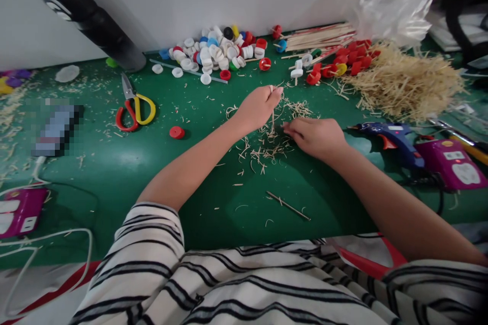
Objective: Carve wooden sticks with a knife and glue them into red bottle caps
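My left hand (pixel 256 107) is closed around a thin wooden stick (pixel 272 118), which points down toward the table. Close by on the right, my right hand (pixel 319 138) has its fingers pinched together near the stick's lower end. A small dark edge shows at those fingertips, too little to name. Curly wood shavings (pixel 264 153) lie scattered beneath and around both hands. Nearer to me rests a thin metal rod (pixel 288 206). A red bottle cap (pixel 177 132) sits left of my left forearm.
Bottle caps (pixel 217 56) are heaped at the back, beside wooden sticks (pixel 320 38). Red caps on sticks (pixel 353 56) lie by a shavings pile (pixel 407 81). A blue glue gun (pixel 392 137) is at right; scissors (pixel 135 106), a phone (pixel 57 129) and a dark bottle (pixel 99 25) are left.
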A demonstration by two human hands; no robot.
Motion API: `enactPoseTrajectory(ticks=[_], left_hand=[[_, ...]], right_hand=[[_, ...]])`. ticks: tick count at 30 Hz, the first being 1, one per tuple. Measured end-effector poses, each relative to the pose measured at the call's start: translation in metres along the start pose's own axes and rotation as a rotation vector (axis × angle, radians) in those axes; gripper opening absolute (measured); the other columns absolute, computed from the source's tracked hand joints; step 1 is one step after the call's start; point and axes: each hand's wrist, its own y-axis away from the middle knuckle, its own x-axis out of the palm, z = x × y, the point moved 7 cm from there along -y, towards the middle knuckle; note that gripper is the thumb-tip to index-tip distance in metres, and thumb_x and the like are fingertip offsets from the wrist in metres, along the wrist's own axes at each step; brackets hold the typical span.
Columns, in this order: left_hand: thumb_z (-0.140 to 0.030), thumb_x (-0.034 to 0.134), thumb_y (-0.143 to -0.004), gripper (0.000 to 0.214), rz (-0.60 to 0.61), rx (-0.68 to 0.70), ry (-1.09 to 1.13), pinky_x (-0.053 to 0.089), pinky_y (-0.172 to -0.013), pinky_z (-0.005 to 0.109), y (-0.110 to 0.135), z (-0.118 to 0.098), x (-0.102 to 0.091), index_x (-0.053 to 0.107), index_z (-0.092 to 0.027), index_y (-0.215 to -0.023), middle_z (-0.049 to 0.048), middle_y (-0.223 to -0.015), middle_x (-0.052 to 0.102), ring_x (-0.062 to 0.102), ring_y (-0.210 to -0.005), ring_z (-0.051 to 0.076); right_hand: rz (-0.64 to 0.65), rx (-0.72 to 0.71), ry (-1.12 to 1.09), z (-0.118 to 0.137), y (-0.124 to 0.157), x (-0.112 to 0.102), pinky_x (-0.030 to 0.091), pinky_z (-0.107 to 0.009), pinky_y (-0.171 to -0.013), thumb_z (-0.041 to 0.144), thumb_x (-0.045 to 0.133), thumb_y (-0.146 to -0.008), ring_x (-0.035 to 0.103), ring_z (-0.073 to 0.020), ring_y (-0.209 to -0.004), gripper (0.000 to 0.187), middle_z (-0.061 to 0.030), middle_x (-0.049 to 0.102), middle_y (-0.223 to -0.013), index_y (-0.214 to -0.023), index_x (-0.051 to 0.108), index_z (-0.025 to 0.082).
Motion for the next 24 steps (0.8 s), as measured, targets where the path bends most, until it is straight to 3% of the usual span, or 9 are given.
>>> enactPoseTrajectory(ticks=[4, 9, 19, 24], left_hand=[[-0.041, 0.036, -0.113, 0.047, -0.003, 0.020, 0.018, 0.032, -0.067, 0.037, 0.000, -0.001, 0.001, 0.041, -0.025, -0.069, -0.0025, -0.062, 0.040, 0.039, -0.057, 0.015], [-0.041, 0.038, -0.113, 0.049, -0.001, 0.051, 0.010, 0.037, -0.072, 0.036, -0.001, -0.003, 0.003, 0.045, -0.023, -0.068, 0.0005, -0.067, 0.051, 0.048, -0.063, 0.015], [-0.056, 0.037, -0.112, 0.057, -0.022, 0.002, -0.016, 0.036, -0.070, 0.036, 0.000, 0.002, 0.000, 0.047, -0.023, -0.066, 0.0000, -0.062, 0.048, 0.044, -0.058, 0.014], [-0.049, 0.037, -0.113, 0.055, -0.016, 0.007, -0.029, 0.036, -0.071, 0.037, 0.002, -0.001, -0.002, 0.047, -0.023, -0.066, 0.0005, -0.063, 0.048, 0.045, -0.059, 0.014]], right_hand=[[-0.009, -0.028, 0.006, 0.004, 0.005, -0.003, 0.024, -0.031, -0.056, 0.039, 0.045, -0.109, 0.069, -0.0166, -0.074, 0.041, -0.0036, 0.083, -0.092, -0.092, 0.079, 0.023], [-0.089, 0.034, 0.002, 0.005, -0.008, -0.008, 0.028, -0.032, -0.059, 0.040, 0.043, -0.111, 0.069, -0.0162, -0.076, 0.043, -0.0044, 0.082, -0.093, -0.092, 0.078, 0.023], [-0.006, 0.031, -0.029, -0.001, -0.009, 0.002, 0.028, -0.031, -0.059, 0.039, 0.045, -0.109, 0.070, -0.0181, -0.078, 0.039, -0.0042, 0.083, -0.097, -0.095, 0.077, 0.023], [0.036, -0.023, -0.004, 0.000, 0.001, 0.003, 0.022, -0.032, -0.057, 0.041, 0.044, -0.109, 0.069, -0.0180, -0.077, 0.041, -0.0035, 0.083, -0.095, -0.096, 0.079, 0.024]])
